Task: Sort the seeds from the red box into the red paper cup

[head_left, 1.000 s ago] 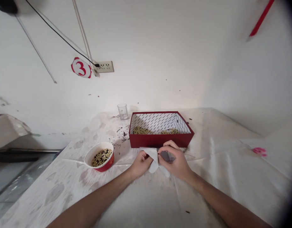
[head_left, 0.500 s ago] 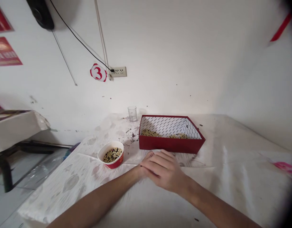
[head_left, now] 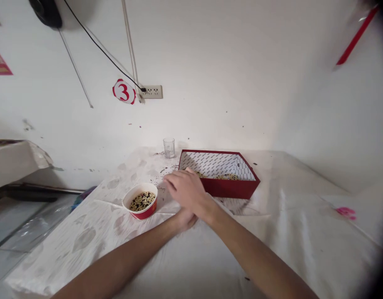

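Note:
My right hand reaches across my left, with its wrist over it, just in front of the box's near left corner. Its fingers point left, loosely bent and a little apart, and nothing shows in them. My left hand rests low under the right wrist, its fingers mostly hidden. Left of the hands stands a red and white paper bowl holding small black and pale yellow beads. Behind them is an open dark red box with a patterned white lining and more beads inside.
A clear glass stands by the wall, with dark bits scattered near it. A white cover with grey leaf shapes lies over the table. A power socket with a black cable is on the wall. Another table stands at left.
My right hand has slid off the top of my left hand, forward and left, and now crosses over it. My left hand sits slightly lower. The view has shifted a little right.

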### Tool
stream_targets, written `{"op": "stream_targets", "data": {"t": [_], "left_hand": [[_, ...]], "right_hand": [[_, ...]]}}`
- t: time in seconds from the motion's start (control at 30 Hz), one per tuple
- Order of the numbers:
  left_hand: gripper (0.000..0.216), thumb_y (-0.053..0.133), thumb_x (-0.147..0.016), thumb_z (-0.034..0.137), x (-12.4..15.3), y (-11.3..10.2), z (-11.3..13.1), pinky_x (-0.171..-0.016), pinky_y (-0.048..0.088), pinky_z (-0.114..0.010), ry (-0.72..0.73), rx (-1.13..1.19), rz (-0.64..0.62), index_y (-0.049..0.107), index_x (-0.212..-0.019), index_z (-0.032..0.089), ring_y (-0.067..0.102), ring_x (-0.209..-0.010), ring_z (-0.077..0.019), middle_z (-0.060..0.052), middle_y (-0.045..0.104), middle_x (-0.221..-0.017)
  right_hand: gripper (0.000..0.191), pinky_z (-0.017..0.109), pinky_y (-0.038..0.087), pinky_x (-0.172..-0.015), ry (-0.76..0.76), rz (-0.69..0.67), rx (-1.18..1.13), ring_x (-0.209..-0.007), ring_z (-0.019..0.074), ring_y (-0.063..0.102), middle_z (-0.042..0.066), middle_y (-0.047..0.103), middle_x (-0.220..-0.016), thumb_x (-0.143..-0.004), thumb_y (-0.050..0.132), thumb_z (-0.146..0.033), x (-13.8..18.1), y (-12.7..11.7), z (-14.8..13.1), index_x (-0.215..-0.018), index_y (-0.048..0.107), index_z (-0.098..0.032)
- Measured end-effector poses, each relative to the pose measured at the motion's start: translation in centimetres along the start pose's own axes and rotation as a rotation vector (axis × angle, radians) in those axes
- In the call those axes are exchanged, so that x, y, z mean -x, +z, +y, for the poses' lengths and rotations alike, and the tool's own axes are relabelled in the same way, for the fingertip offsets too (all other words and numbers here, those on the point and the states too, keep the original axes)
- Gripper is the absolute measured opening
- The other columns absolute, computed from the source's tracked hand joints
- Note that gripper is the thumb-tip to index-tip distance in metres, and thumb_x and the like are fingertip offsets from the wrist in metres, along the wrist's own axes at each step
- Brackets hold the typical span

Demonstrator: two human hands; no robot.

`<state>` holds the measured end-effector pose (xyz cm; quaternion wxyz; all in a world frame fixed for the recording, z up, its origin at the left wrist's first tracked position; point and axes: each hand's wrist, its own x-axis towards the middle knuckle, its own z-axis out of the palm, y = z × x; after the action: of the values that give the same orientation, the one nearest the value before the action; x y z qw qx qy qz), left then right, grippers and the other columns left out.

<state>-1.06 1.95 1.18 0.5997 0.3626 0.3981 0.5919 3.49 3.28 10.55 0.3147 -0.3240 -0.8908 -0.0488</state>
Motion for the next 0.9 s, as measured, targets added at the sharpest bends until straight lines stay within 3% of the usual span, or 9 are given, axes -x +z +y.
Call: {"op": "stream_targets", "data": {"t": [0.1,0.23,0.37,0.57,0.9], "left_hand": [[0.026,0.086,-0.064,0.028,0.0,0.0,-1.6,-0.081,0.053,-0.037,-0.143,0.125,-0.220,0.074,-0.083,0.016,0.068,-0.087,-0.0261,-0.007,0.074,-0.083],[0.032,0.089,-0.057,0.020,-0.4,-0.3,-2.4,-0.080,0.052,-0.033,-0.145,0.156,-0.243,0.073,-0.085,0.017,0.069,-0.082,-0.0217,-0.006,0.075,-0.082],[0.030,0.088,-0.060,0.019,-0.4,-0.6,-2.2,-0.078,0.052,-0.031,-0.158,0.129,-0.228,0.073,-0.086,0.016,0.069,-0.079,-0.0195,-0.006,0.075,-0.085],[0.038,0.089,-0.054,0.015,-0.5,-0.7,-2.4,-0.077,0.051,-0.030,-0.124,0.102,-0.248,0.072,-0.087,0.016,0.068,-0.080,-0.0191,-0.005,0.074,-0.084],[0.041,0.090,-0.057,0.017,-0.7,-1.4,-2.2,-0.080,0.053,-0.036,-0.245,0.122,-0.163,0.067,-0.091,0.019,0.068,-0.082,-0.0207,-0.004,0.073,-0.090]], "right_hand": [[0.026,0.040,0.042,-0.096,0.162,0.033,0.019,-0.083,0.0165,0.066,0.002,0.073,-0.093,-0.102,0.045,-0.028,0.3,-2.8,4.7,-0.101,0.070,-0.025],[0.022,0.031,0.048,-0.082,0.564,-0.110,0.200,-0.093,0.0213,0.068,0.006,0.074,-0.100,-0.096,0.054,-0.034,0.9,-5.1,11.8,-0.107,0.070,-0.024],[0.024,0.030,0.048,-0.084,0.753,-0.237,0.265,-0.104,0.0235,0.067,0.011,0.072,-0.110,-0.094,0.056,-0.032,2.2,-4.7,16.4,-0.110,0.071,-0.022],[0.016,0.031,0.051,-0.075,0.827,-0.502,0.205,-0.089,0.0258,0.071,0.013,0.075,-0.098,-0.076,0.071,-0.020,3.1,-2.9,17.9,-0.091,0.076,-0.018],[0.018,0.029,0.051,-0.066,0.791,-0.839,0.065,-0.076,0.0235,0.072,0.012,0.077,-0.086,-0.072,0.068,-0.017,2.4,-3.4,16.8,-0.085,0.079,-0.016]]}}
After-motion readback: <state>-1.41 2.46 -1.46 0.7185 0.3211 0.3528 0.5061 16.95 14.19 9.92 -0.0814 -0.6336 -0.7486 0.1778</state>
